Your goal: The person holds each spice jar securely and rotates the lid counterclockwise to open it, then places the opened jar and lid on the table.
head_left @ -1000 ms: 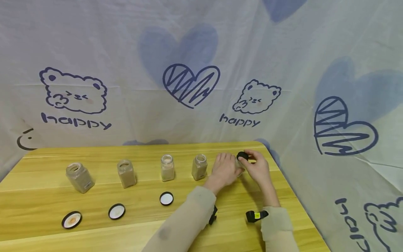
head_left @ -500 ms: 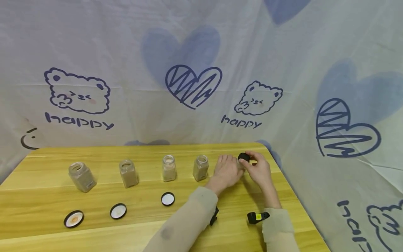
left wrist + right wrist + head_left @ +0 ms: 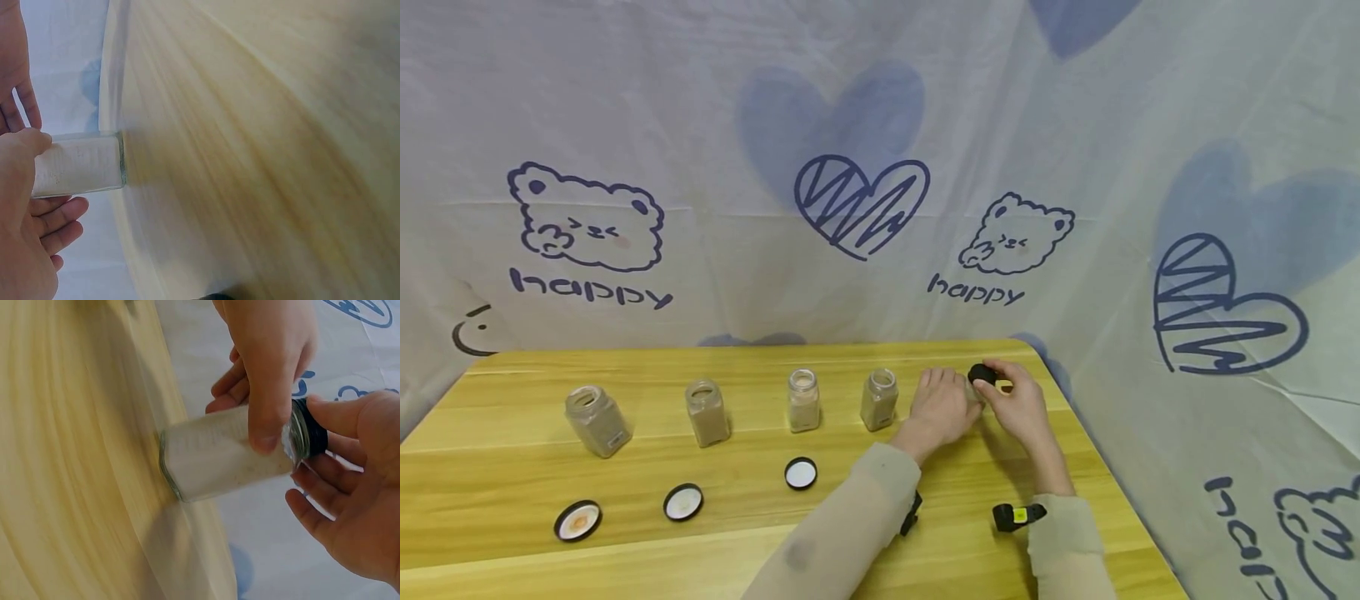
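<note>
At the right end of the row, my left hand (image 3: pixel 942 407) grips a square glass jar (image 3: pixel 219 453) filled with pale powder, thumb along its side near the neck. My right hand (image 3: pixel 1018 404) pinches the black lid (image 3: pixel 310 428) on the jar's mouth between thumb and fingers. The jar stands upright at the table surface. In the left wrist view the powder jar (image 3: pixel 81 164) shows below the left thumb, its top hidden by the hand. In the head view the left hand covers most of the jar, leaving the black lid (image 3: pixel 982 374) visible.
Several lidless powder jars stand in a row leftward: one jar (image 3: pixel 878 402), another (image 3: pixel 804 402), a third (image 3: pixel 707 414) and a tilted-looking one (image 3: pixel 598 423). In front lie upturned black lids (image 3: pixel 801 473), (image 3: pixel 683 502), (image 3: pixel 578 521) on the wooden table (image 3: pixel 737 542). A printed cloth (image 3: pixel 722 250) hangs behind.
The right fingers shift slightly at the black lid, which turns a little. The left hand keeps its grip on the jar. The head view has shifted slightly; the other jars stay put.
</note>
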`<state>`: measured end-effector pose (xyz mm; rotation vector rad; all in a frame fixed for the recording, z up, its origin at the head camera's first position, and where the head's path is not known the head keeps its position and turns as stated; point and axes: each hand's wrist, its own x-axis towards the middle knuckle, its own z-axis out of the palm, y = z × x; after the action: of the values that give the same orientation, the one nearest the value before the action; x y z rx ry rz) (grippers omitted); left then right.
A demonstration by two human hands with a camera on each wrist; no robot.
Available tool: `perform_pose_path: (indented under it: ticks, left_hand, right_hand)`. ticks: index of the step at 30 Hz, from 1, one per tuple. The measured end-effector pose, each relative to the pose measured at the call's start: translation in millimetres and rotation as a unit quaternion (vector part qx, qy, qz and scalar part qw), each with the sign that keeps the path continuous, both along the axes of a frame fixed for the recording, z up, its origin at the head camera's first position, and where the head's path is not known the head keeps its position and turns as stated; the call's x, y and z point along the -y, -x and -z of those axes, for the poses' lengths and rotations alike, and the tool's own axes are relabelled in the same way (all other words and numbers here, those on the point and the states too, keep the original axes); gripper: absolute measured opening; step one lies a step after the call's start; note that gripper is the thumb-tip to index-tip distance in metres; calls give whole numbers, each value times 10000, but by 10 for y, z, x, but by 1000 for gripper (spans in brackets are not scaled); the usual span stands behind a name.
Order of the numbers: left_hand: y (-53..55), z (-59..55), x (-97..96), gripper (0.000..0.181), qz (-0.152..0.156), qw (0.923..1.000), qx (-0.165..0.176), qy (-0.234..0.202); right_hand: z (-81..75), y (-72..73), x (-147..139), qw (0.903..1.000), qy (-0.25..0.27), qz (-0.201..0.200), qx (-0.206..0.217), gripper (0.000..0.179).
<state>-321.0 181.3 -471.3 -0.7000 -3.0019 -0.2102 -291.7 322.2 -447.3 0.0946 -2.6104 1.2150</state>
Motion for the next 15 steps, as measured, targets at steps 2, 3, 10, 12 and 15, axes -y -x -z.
perform_pose_path:
  ticks: [2,3,10,12,15]
  left_hand:
    - [-5,0,0,64,8,10000,7,-10]
    - [-7,1,0,64,10,10000,5,-15]
    - [6,12,-4,65,4,10000,56,-50]
    - [10,12,-3,65,5,9999,85,-64]
    - [14,12,-2,64,-7,9999,81,-78]
  right_hand:
    - [13,3,-28,9998,-61,-185,-56,42]
    - [19,6,-42,9995,-69,-291,-66,41]
    - [11,9,-57,9987,64,-511,58,46]
    - [2,7,-30,9993,204,-305,8,48]
    - [-3,9,19,9993,314,34,-206,48]
